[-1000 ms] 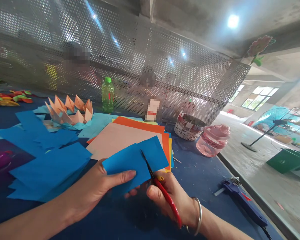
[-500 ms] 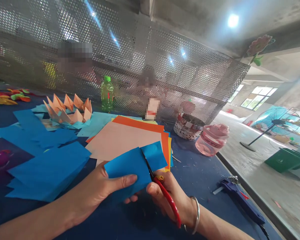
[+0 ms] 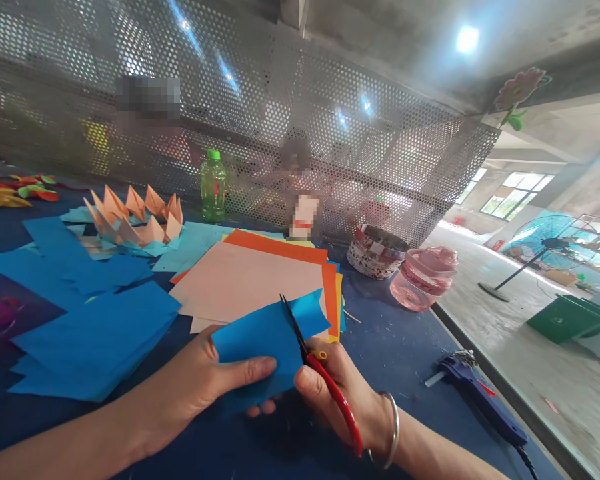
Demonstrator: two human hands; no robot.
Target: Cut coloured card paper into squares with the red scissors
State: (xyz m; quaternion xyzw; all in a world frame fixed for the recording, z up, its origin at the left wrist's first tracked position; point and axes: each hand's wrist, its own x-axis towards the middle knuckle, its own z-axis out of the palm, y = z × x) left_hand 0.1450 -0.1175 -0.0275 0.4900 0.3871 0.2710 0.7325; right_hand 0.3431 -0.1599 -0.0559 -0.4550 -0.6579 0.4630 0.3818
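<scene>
My left hand (image 3: 195, 387) pinches a blue paper sheet (image 3: 255, 343) by its near edge, thumb on top. In my right hand (image 3: 347, 397) are red-handled scissors (image 3: 325, 380), whose dark blades run up through the sheet to its far edge. The part of the sheet right of the blades (image 3: 313, 313) droops over a stack of coloured paper (image 3: 250, 280) with a pale pink sheet on top. A metal bangle circles my right wrist.
Cut blue sheets (image 3: 90, 333) lie at left. Folded orange paper shapes (image 3: 135, 217) and a green bottle (image 3: 213, 185) stand behind. A woven basket (image 3: 375, 252), a pink jar (image 3: 423, 279) and a blue glue gun (image 3: 480, 397) are at right, near the table edge. A perforated metal screen (image 3: 330, 153) backs the table.
The scissor blades have travelled through the blue sheet to its far edge. The right-hand part has sagged lower and looks smaller.
</scene>
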